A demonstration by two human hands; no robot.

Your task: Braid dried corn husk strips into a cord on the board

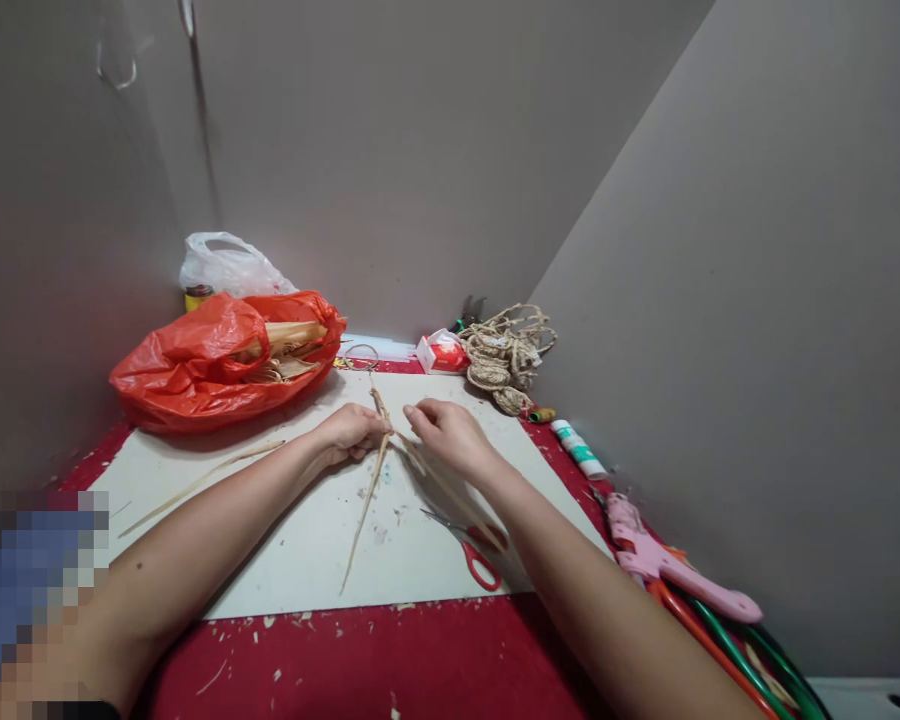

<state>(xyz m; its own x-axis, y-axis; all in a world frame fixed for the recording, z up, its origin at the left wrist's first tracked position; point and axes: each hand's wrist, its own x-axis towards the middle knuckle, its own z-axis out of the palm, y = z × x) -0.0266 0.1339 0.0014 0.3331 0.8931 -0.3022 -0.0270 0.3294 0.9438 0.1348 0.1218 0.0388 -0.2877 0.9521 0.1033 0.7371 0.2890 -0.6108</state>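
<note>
A person seated at a corner worktable works two dry straw-coloured strips with bare hands. The left hand (354,432) is curled, its fingertips pinched on the long strip (367,490), which runs from just beyond the knuckles back toward the near edge of the white board (307,560). The right hand (450,435) meets it almost fingertip to fingertip, its thumb and forefinger nipped on a second strip (439,480) that slants away under the wrist toward the right. Both strips cross at the point where the two hands come together, low over the middle of the board. Red-handled scissors (474,548) lie on the board just beside the right forearm, blades pointing left. Another loose strip (202,482) lies flat on the board to the left, well apart from the hands. At the back left sits a red plastic bag (195,370) with more dry strips showing in its mouth, and a white plastic bag (229,265) stands behind it against the wall. A pile of coiled jute rope pieces (504,358) rests at the back right, near a small red and white packet (441,352). Along the right edge lie a green and white tube (579,448) and a pink glue gun (667,560). The board sits on a red tabletop (390,660) flecked with pale scraps.
</note>
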